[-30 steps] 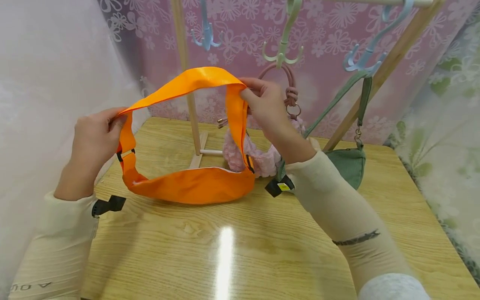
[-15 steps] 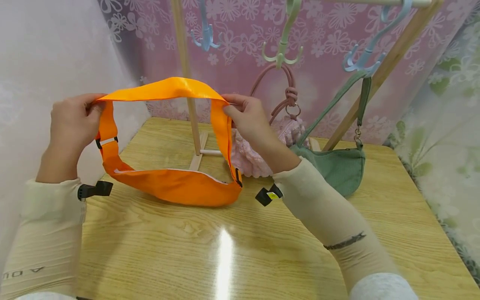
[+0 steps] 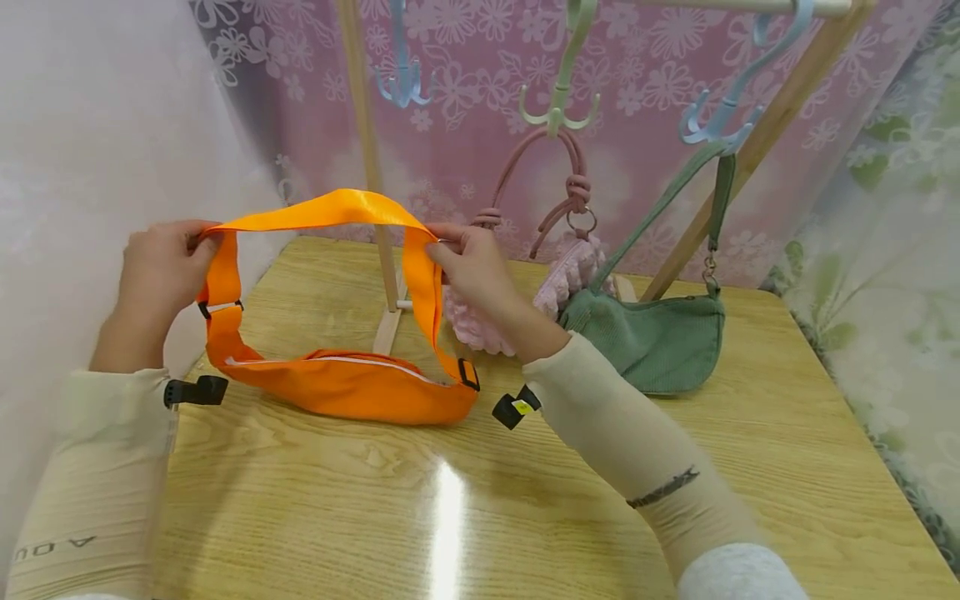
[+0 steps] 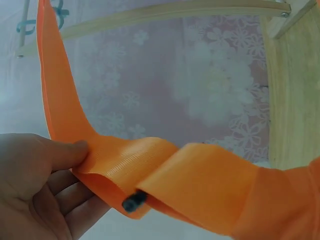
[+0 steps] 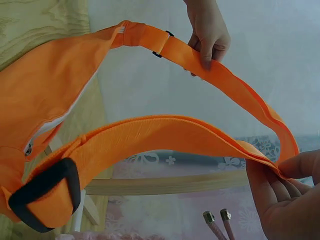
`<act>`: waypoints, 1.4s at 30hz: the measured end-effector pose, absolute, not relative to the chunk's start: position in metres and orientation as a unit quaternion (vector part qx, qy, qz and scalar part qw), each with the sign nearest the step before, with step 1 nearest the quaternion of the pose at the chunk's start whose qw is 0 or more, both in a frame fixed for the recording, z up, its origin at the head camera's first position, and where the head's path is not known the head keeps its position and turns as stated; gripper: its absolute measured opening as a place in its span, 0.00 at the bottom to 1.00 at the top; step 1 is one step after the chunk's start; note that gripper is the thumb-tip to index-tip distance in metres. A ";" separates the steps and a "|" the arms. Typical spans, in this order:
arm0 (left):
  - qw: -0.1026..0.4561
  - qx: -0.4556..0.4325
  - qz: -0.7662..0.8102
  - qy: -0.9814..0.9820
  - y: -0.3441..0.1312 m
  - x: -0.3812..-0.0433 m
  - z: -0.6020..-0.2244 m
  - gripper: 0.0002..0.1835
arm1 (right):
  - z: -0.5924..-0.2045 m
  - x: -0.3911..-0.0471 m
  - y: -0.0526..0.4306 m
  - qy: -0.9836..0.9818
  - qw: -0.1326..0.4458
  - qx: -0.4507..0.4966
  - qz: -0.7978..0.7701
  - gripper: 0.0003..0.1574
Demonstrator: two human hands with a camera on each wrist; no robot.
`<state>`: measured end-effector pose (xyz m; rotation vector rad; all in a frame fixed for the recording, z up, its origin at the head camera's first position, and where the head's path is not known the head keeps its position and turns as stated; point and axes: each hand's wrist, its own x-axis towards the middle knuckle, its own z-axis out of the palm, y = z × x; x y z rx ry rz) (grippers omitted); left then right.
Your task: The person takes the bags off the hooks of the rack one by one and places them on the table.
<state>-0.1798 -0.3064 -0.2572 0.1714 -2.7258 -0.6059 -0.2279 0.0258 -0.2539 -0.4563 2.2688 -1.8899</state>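
Note:
An orange shoulder bag [image 3: 352, 392] with a wide orange strap [image 3: 330, 210] and a white zip line hangs between my two hands, low over the table. My left hand [image 3: 161, 271] pinches the strap's left bend between thumb and fingers, above a black buckle. At the strap's right bend my right hand [image 3: 480, 271] pinches it the same way. In the left wrist view the thumb presses on the strap [image 4: 112, 155]. The right wrist view shows a black slider buckle [image 5: 47, 195] near the bag's end, and the zip edge parted a little.
Behind stands a wooden rack [image 3: 363, 150] with a blue hook [image 3: 405, 83], a pale green hook [image 3: 558, 108] and another blue hook [image 3: 720, 121]. A pink ruffled bag [image 3: 566, 275] and a green corduroy bag [image 3: 645, 333] hang from hooks. The wooden table [image 3: 337, 500] lies below.
Both hands first moved left with the orange bag, uncovering more of the pink and green bags. They then came lower, the strap sinking with them. Both grips stayed on the strap.

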 end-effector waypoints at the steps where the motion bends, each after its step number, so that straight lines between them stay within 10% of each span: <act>1: 0.162 0.057 -0.211 -0.962 -0.307 -0.179 -0.259 0.21 | -0.257 -0.228 0.026 0.761 0.080 -0.148 -0.627 0.23; 42: -0.081 0.029 -0.209 -0.974 -0.330 -0.212 -0.331 0.21 | -0.347 -0.246 0.002 0.783 0.145 -0.085 -0.599 0.22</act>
